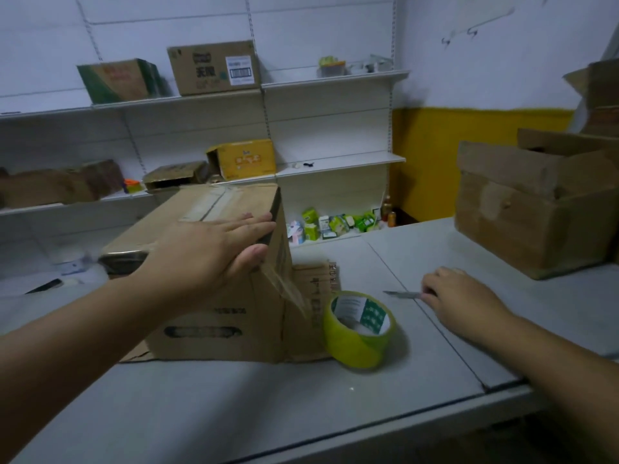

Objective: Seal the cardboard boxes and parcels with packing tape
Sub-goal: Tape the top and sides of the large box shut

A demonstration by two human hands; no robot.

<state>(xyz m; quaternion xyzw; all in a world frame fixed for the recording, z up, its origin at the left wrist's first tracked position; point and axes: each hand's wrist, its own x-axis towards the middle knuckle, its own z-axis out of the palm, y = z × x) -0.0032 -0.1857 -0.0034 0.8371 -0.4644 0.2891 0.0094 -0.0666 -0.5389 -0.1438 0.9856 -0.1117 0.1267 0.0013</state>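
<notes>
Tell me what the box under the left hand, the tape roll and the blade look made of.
Box: brown cardboard, matte, creased at the edges, with printed marks. Tape roll: shiny, see-through yellow-green film, probably plastic, on a printed core that looks like card. Blade, pinched by the right hand: thin, grey, glinting, likely metal, though blurred.

No wording is legible. Far above the left fingers (249, 222), a shelf box (201, 75) bears a white barcode label (239, 70) and large dark characters, all too blurred to read.
</notes>
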